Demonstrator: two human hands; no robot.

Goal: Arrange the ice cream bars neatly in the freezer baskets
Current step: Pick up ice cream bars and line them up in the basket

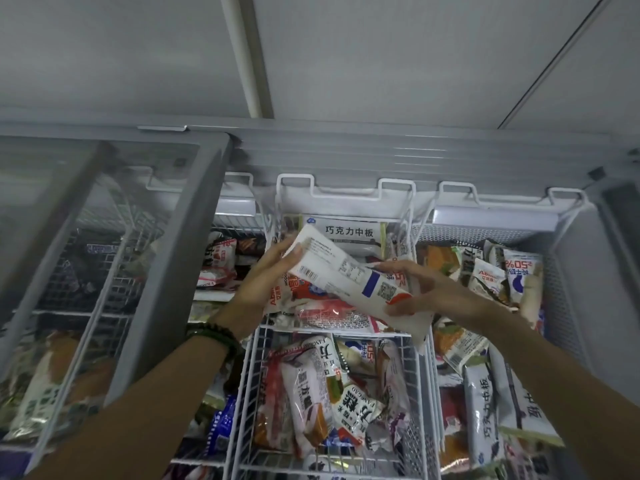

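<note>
Your left hand [266,271] has its grip closed on the upper end of a long white ice cream bar [349,278], thumb across the top and fingers beneath. Your right hand [426,289] pinches the lower end by the red corner. Between them the bar hangs tilted, running from 10 o'clock to 4 o'clock, clear above the rear middle basket [294,185].

You look to be mid-placement: bar picked, not yet laid down. Beneath it lie loose red-and-white wrappers [329,310], and at 12 o'clock a flat white pack [346,233] sits square against the back wall. The front middle basket [249,375] at 6 o'clock and the right-hand basket [568,202] at 3 o'clock are both jumbled.

Next, you'd want to turn the bar square with the basket wires and lower it flat, probably alongside that flat pack.
</note>
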